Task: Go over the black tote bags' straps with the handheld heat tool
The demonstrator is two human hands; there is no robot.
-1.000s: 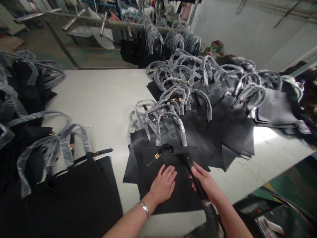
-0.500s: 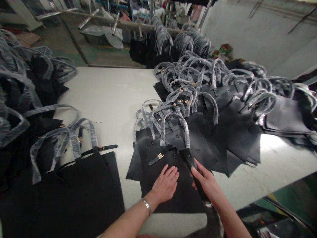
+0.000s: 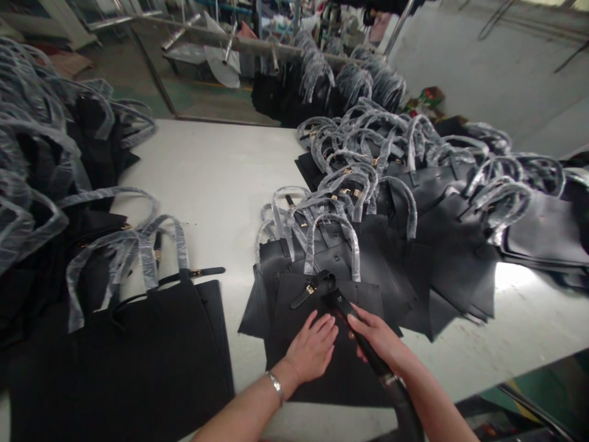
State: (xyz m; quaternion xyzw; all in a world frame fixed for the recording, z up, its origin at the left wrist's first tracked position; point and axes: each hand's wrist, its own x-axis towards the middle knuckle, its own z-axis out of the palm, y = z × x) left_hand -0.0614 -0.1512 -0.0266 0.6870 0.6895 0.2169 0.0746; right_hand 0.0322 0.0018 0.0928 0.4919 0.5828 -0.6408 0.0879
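A flat black handbag panel (image 3: 331, 380) lies in front of me, with plastic-wrapped handles (image 3: 355, 252) at its top and a small strap with a gold buckle (image 3: 310, 288). My left hand (image 3: 314, 347) rests palm down on it, fingers stretched out, a silver bangle at the wrist. Wrapped around a long black hose nozzle (image 3: 375, 359) is my right hand (image 3: 375, 334). The nozzle's tip is over the upper part of the bag, just below the buckle strap; whether it touches is unclear. A metal clamp joins it to a dark hose that runs toward me.
More black bags with wrapped handles (image 3: 391, 153) are piled at the right and back of the white table (image 3: 216, 159). Another stack of black bags (image 3: 156, 356) lies at left. A metal rack (image 3: 221, 40) with bags hanging stands beyond the far edge.
The nozzle's tip has moved left and a little down across the bag, from near the handle's base toward the buckle strap. My left hand stays flat on the bag. The view has shifted slightly.
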